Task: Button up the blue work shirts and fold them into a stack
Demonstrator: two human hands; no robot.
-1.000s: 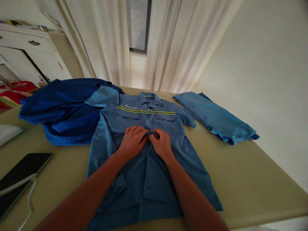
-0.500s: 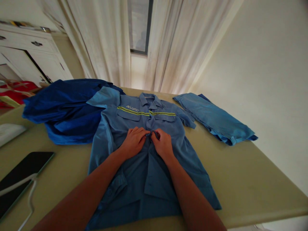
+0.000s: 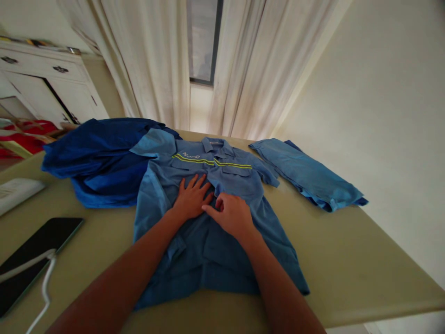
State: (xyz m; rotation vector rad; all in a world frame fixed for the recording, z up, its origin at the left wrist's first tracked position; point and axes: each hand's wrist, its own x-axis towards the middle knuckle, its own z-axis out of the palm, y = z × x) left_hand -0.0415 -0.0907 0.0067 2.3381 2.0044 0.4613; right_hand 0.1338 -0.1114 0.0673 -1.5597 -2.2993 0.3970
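Observation:
A short-sleeved blue work shirt (image 3: 239,185) lies front up on the table, collar away from me, with yellow stripes and pale lettering across the chest. My left hand (image 3: 192,198) rests flat on its front, left of the button placket, fingers spread and holding nothing. Just right of it, my right hand (image 3: 233,214) is over the placket. Its fingers are half curled, with the thumb pointing left and apart from the index finger. No cloth shows pinched in that gap. My right hand hides part of the placket beneath it.
Darker blue garments (image 3: 104,162) lie heaped at the left, partly under the shirt's sleeve. A folded blue garment (image 3: 309,171) is at the right. A black tablet-like device (image 3: 41,250), a white cable (image 3: 47,283) and a white object (image 3: 21,191) sit on the table's left side.
Both hands have let go of the placket they were pinching. My left hand has spread flat on the shirt; my right hand has loosened and turned. The shirt's lower edge has shifted away from me.

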